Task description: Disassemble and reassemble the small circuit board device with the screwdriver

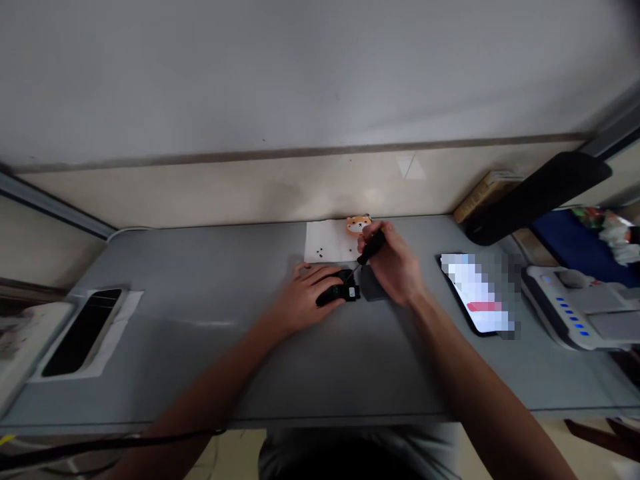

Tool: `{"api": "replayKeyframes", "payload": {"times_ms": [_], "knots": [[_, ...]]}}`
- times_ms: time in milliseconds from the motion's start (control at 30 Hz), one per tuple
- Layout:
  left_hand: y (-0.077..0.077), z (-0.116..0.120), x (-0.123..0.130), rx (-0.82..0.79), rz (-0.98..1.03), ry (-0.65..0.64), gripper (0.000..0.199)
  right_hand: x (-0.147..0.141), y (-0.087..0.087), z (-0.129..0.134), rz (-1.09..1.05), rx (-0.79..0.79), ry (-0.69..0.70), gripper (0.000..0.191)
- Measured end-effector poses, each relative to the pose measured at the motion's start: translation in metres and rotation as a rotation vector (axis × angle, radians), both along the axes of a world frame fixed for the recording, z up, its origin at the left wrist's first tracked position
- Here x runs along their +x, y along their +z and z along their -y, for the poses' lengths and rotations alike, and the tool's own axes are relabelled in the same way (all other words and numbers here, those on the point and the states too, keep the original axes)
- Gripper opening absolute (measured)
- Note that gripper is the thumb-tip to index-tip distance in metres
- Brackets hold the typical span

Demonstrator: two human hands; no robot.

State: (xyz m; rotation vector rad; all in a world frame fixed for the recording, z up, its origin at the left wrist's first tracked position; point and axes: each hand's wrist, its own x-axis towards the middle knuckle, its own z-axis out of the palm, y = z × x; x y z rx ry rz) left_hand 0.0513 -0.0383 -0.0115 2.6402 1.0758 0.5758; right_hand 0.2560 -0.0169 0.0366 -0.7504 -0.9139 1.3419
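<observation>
My left hand (297,300) wraps round a small black device (337,291) with an opened-looking casing and holds it down on the grey desk. In my right hand (400,267) is a screwdriver (371,247) with a black handle, slanting down to the left. Its tip reaches the device's upper side; whether it sits in a screw is too small to tell. A dark flat piece (371,289) lies just right of the device, partly under my right hand. Behind my hands is a white paper (317,235) with several tiny dark screw-like bits (321,253) on it.
An orange animal-face item (357,225) stands at the paper's back edge. A lit phone (473,293) lies to the right, near a grey-white device with blue lights (573,317) and a black cylinder (540,197). Another phone (83,333) rests on paper at far left.
</observation>
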Motion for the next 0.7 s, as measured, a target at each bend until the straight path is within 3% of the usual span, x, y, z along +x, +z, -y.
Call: {"api": "replayKeyframes", "payload": {"times_ms": [233, 367, 467, 700], "knots": [[0.002, 0.0, 0.0, 0.018, 0.0, -0.014, 0.026, 0.003, -0.005, 0.003, 0.263, 0.121, -0.02, 0.054], [0.0, 0.0, 0.0, 0.029, 0.007, -0.016, 0.026, -0.004, 0.0, 0.004, 0.107, 0.086, 0.042, 0.054], [-0.003, -0.001, -0.001, 0.036, 0.019, -0.018, 0.026, -0.004, 0.002, 0.004, 0.038, 0.05, 0.057, 0.044], [0.002, 0.001, 0.0, 0.019, -0.01, -0.016, 0.027, 0.002, -0.003, 0.005, 0.196, 0.099, -0.017, 0.054]]}}
